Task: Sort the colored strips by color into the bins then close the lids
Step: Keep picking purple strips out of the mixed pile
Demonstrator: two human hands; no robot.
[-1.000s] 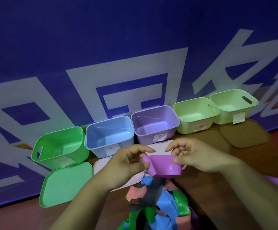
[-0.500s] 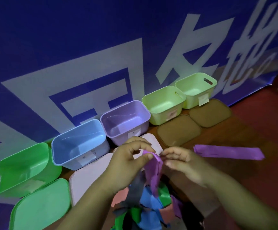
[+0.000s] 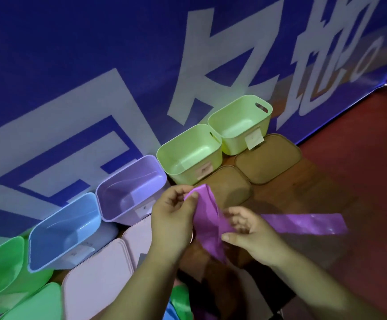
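My left hand pinches the upper end of a purple strip between thumb and fingers. My right hand holds the same strip lower down, and its long tail runs out flat to the right. Both hands hover just in front of the open purple bin. A blue bin and a green bin stand to its left, two light-green bins to its right. A few green and blue strips show at the bottom edge, mostly hidden by my forearms.
Lids lie in front of the bins: a green lid, two pale pink lids, and two brown lids. A blue banner with white characters backs the row. The dark red floor stretches to the right.
The view has swung left and closer to the bins. My left hand has lifted the strip's end higher, toward the purple bin, and the strip has unfolded longer to the right.
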